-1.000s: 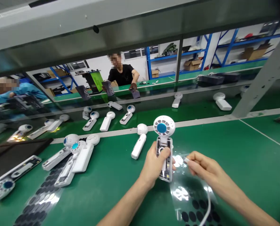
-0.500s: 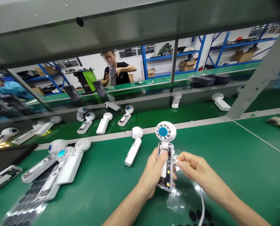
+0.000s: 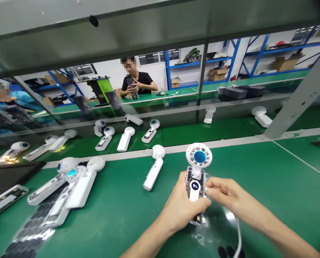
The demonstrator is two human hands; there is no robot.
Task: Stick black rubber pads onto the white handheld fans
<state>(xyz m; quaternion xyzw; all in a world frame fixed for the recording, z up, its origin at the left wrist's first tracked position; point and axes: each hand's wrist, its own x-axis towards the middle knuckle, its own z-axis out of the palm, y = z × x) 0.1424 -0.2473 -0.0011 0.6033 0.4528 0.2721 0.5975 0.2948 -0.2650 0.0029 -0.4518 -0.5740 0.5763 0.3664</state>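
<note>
My left hand (image 3: 183, 206) is wrapped round a white handheld fan (image 3: 199, 156) with a blue hub and a clear-fronted handle. The fan stands upright with its head up, and a small round display on the handle is lit with digits. My right hand (image 3: 226, 193) pinches the end of a white cable (image 3: 239, 234) against the handle's right side; the plug is mostly hidden by the fingers. Left of my hands, another white fan (image 3: 153, 173) lies on the green table. Below them is a clear plastic sheet with black round stickers (image 3: 222, 252).
Several white fans (image 3: 80, 190) lie clustered at left, partly over a sheet of black discs (image 3: 28, 229). More fans (image 3: 126, 139) rest on the green belt behind a pale rail (image 3: 230, 142). A metal post (image 3: 297, 96) stands at right. A co-worker (image 3: 140, 82) holds a box across the line.
My left thumb has moved down off the handle's front, and the display now shows lit digits. The fan faces me more squarely. Both hands stay on the fan and cable.
</note>
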